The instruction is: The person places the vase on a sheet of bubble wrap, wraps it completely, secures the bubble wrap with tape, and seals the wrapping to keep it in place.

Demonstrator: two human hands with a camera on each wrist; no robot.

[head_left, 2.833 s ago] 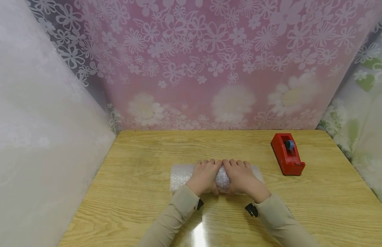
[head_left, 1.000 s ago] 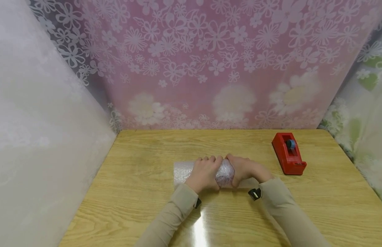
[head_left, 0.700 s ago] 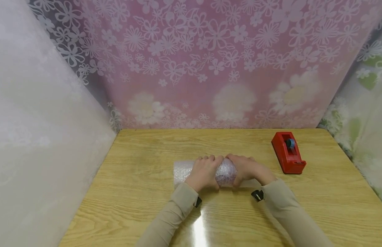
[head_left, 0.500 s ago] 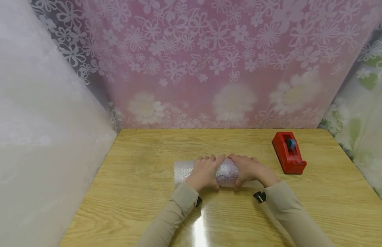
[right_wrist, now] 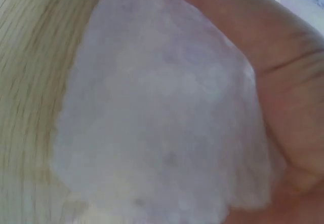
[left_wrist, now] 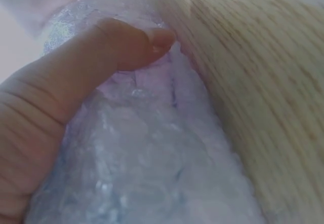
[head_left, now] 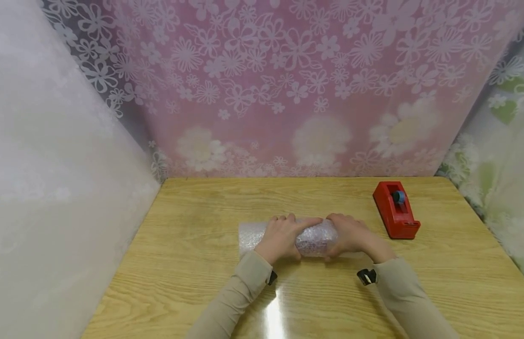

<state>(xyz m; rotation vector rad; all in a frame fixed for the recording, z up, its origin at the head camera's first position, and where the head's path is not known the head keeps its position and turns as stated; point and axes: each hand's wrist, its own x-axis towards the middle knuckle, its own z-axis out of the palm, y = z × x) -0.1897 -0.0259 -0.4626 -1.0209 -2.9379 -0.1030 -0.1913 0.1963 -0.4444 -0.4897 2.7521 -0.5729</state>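
A roll of clear bubble wrap lies crosswise on the table, with a purplish tint in its middle. My left hand grips it left of the middle, its index finger stretched to the right along the top. Farther right, my right hand curls round the roll and hides part of that end. In the left wrist view, the left thumb presses the near side of the bubble wrap. The right wrist view has the right hand against the end of the bubble wrap.
A red tape dispenser with a small roll of tape stands at the back right of the wooden table. Flowered cloth hangs behind the table and along both sides.
My right hand has slid right along the bubble wrap, away from the left hand. The left index finger has stretched out rightward, while the left hand otherwise stays in place.
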